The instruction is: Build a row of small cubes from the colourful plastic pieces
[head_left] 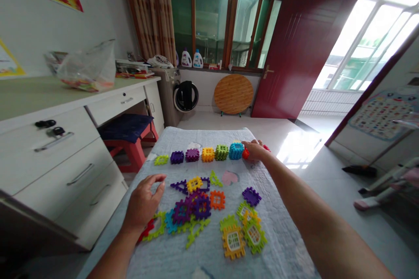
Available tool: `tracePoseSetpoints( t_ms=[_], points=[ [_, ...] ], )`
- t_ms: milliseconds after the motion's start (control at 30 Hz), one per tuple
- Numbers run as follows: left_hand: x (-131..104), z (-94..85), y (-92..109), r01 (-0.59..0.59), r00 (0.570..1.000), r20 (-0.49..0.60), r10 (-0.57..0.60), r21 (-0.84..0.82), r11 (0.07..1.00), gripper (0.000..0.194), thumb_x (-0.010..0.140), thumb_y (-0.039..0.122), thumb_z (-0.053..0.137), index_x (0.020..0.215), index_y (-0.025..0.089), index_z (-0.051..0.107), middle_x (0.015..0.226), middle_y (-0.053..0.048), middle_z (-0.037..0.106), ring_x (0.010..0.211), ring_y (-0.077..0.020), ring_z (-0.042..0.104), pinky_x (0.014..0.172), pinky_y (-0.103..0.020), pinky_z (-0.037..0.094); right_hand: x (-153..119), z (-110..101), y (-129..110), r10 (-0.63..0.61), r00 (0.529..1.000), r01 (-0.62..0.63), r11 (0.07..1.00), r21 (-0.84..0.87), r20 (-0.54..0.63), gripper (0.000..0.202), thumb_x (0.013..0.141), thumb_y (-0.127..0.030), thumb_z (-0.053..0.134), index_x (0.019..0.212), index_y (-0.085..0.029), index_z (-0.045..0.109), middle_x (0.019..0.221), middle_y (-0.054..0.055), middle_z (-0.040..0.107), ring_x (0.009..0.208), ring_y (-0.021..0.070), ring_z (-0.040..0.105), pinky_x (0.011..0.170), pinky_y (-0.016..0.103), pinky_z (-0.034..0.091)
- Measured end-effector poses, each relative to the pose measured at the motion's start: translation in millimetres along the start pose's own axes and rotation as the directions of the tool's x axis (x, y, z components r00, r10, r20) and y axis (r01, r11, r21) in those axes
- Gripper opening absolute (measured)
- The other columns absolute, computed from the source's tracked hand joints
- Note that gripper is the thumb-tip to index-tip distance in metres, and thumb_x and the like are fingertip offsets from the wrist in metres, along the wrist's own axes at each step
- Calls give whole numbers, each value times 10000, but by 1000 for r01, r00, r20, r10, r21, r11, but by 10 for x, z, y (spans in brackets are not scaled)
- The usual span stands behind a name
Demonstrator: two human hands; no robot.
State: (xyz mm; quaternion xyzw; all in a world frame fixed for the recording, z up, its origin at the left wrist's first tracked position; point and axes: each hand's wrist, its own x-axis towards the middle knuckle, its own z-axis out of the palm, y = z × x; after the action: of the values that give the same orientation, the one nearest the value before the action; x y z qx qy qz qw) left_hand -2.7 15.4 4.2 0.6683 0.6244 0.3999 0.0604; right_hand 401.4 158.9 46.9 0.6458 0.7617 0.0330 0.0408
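At the far right end of a row of stacked building pieces, my right hand [254,150] curls over red toothed building pieces [245,154], which show on both sides of it. My left hand [145,196] hovers near the left side, thumb and fingers apart, holding nothing. The row beside my right hand has a blue stack [236,151], a green stack [221,152], a yellow stack [207,154], a magenta stack [192,154], a dark purple stack [177,157] and a flat lime piece [161,160]. Close to my left hand lies a mixed pile with purple squares [202,207].
Yellow and lime window pieces [233,241] lie at the near right of the cloth-covered table [275,235], below a purple square [252,196]. A desk [59,139] and a stool [126,128] stand left. Beyond are a washing machine [170,96] and a round tabletop [233,93].
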Motion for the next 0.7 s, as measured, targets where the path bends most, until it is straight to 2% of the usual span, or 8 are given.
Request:
tracePoseSetpoints(
  t_ms=[100, 267, 333, 400, 467, 533, 600, 700],
  points=[
    [3, 13, -20, -22, 999, 23, 21, 14, 1000, 271, 797, 366, 472, 944, 194, 620, 981, -58, 666, 946, -219, 611, 900, -349, 454, -111, -115, 31, -7, 999, 8, 1000, 11, -34, 624, 652, -220, 631, 1252, -269, 466, 1118, 69, 600, 1073, 267, 446, 922, 388, 261],
    [10, 43, -2, -104, 991, 93, 97, 66, 992, 225, 782, 318, 502, 911, 184, 628, 987, -83, 645, 970, -238, 585, 921, -393, 433, -610, -312, -137, 23, 985, -5, 995, 101, -172, 309, 749, -258, 555, 1050, -202, 591, 1014, 79, 623, 991, 248, 485, 838, 353, 306],
    [-1, 31, 62, -142, 986, 101, 136, 60, 988, 216, 795, 316, 506, 922, 187, 623, 1003, -83, 635, 989, -238, 573, 930, -399, 424, -864, -336, -384, -135, 976, 173, 957, 233, -169, 251, 736, -221, 567, 983, -191, 596, 969, 58, 628, 910, 199, 526, 797, 307, 343],
    [-27, 10, 164, -203, 971, 130, 199, 19, 979, 211, 815, 330, 509, 938, 198, 618, 1026, -80, 625, 1019, -233, 556, 942, -393, 415, -1077, -315, -700, -318, 936, 352, 863, 362, -153, 232, 733, -209, 577, 965, -195, 591, 945, 42, 630, 875, 170, 547, 782, 279, 373],
    [-69, -6, 288, -273, 941, 198, 275, -38, 961, 220, 827, 361, 518, 955, 211, 616, 1048, -74, 617, 1045, -226, 537, 948, -384, 409, -1216, -257, -1010, -445, 885, 461, 793, 398, -139, 238, 743, -236, 585, 977, -194, 592, 965, 52, 626, 904, 177, 550, 797, 286, 387],
    [-122, -3, 410, -329, 898, 279, 339, -84, 941, 267, 812, 410, 548, 985, 218, 617, 1079, -74, 609, 1066, -229, 521, 954, -387, 401, -1276, -179, -1245, -496, 862, 497, 793, 351, -100, 252, 756, -293, 589, 984, -187, 599, 963, 75, 621, 928, 204, 546, 820, 321, 386],
    [-182, 21, 510, -377, 850, 351, 394, -118, 919, 375, 759, 463, 605, 1047, 223, 612, 1132, -79, 595, 1089, -243, 504, 968, -401, 387, -1283, -98, -1375, -483, 874, 477, 831, 287, -54, 313, 711, -333, 630, 981, -179, 602, 965, 93, 607, 935, 233, 537, 812, 345, 386],
    [-265, 77, 603, -427, 783, 431, 449, -152, 891, 540, 668, 467, 687, 1145, 238, 580, 1193, -80, 575, 1097, -264, 495, 974, -421, 374, -1262, -1, -1392, -439, 898, 431, 869, 243, -23, 362, 653, -312, 657, 983, -175, 598, 979, 100, 580, 926, 239, 519, 790, 341, 384]
  ],
)
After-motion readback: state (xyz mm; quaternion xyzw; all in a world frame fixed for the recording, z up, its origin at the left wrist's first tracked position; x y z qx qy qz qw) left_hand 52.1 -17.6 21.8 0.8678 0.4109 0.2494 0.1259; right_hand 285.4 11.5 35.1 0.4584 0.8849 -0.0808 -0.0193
